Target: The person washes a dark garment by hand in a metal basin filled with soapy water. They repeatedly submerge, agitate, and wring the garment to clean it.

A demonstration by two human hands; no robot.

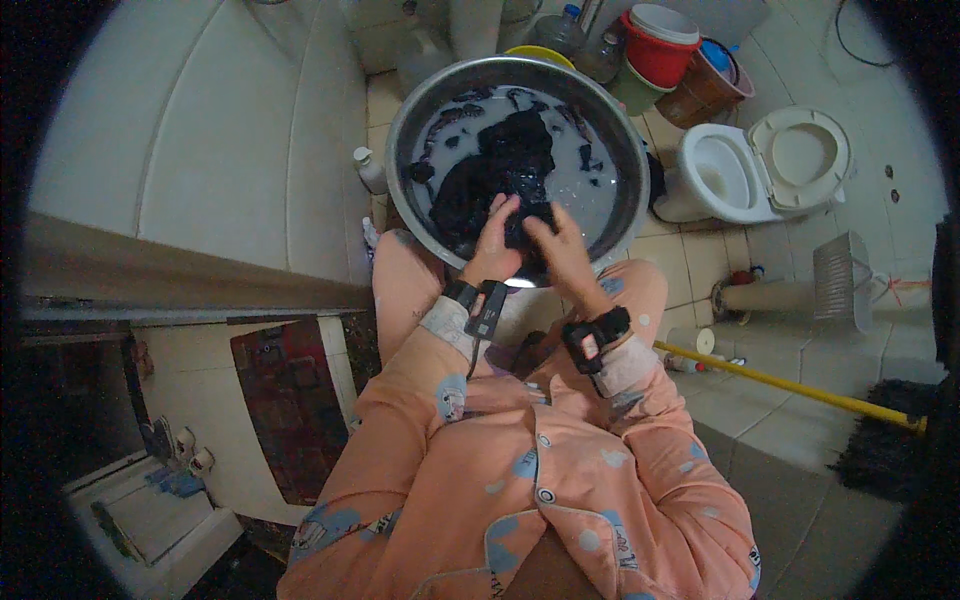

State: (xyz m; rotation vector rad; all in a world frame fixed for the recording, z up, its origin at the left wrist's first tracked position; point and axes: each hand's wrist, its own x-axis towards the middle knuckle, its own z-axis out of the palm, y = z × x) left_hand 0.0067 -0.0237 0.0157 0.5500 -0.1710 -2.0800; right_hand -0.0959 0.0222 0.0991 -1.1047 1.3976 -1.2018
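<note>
Before me a large metal basin (pixel 399 127) stands between my knees, holding cloudy greyish water (pixel 581 199). A soaked black cloth (pixel 517 142), likely a garment, bunches up from the middle toward the near rim. My left hand (pixel 495 244) grips its near end from the left, thumb and fingers pressed to the fabric. From the right, my right hand (pixel 559 244) holds the same wet bunch, its fingers slightly blurred. Parts of other dark fabric show above the water along the far and right sides. Each wrist wears a black strapped device.
A white toilet (pixel 724 176) with raised lid stands at right. Behind the basin are a red bucket (pixel 660 52), a brown bucket (pixel 686 94) and clear plastic bottles (pixel 559 31). A white pump bottle (pixel 369 171) stands left of the basin. A yellow-handled mop (pixel 787 384) leans at right.
</note>
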